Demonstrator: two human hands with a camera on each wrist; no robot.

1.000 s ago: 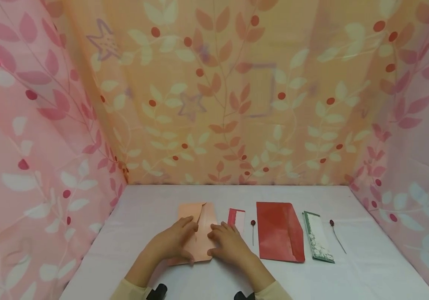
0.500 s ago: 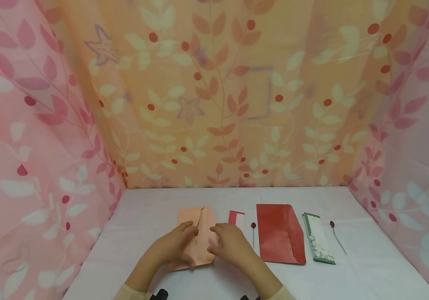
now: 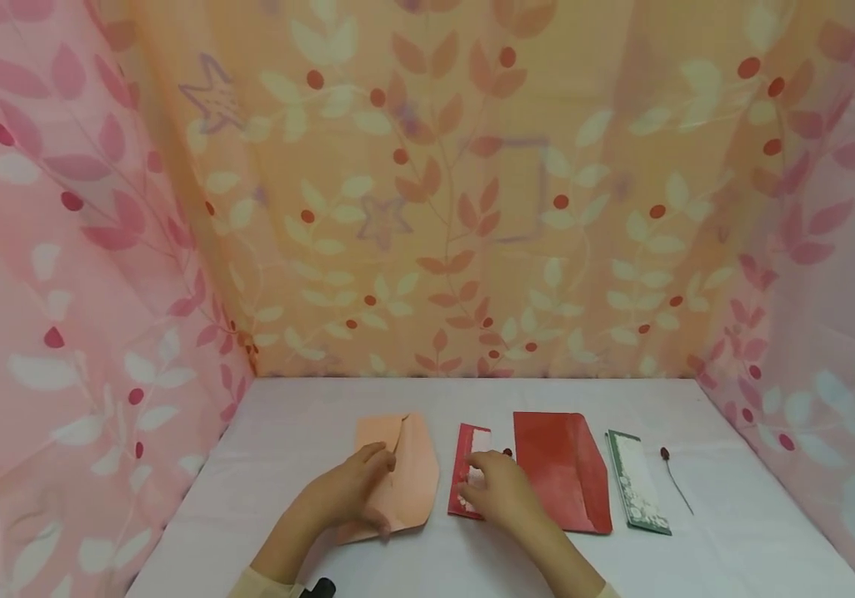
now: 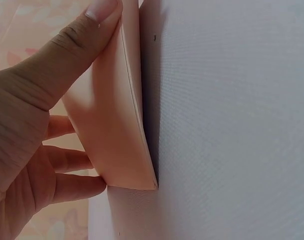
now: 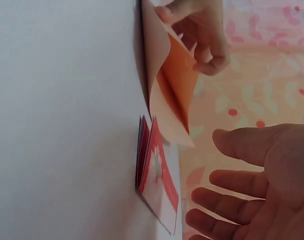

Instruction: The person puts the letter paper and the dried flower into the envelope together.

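My left hand (image 3: 349, 490) lies over the left side of a peach envelope (image 3: 416, 473). In the left wrist view its thumb presses the envelope (image 4: 112, 125) near one long edge, and its fingers bend at the opposite edge. The envelope's mouth gapes in the right wrist view. My right hand (image 3: 502, 490) hovers with fingers apart over a red-and-white folded card (image 3: 461, 465); in the right wrist view the fingers stand away from the card (image 5: 159, 185), holding nothing. Close beside that hand shows a small dark red bud (image 3: 507, 453), its stem hidden.
A red envelope (image 3: 550, 457) lies right of my right hand, partly behind its wrist. Farther right are a green-bordered folded card (image 3: 632, 477) and another dark red bud on a thin stem (image 3: 666, 457). Patterned curtains (image 3: 427, 208) enclose the white table (image 3: 285, 407).
My right hand has left the peach envelope's right edge and moved right over the red-and-white card. My left hand keeps its place on the envelope.
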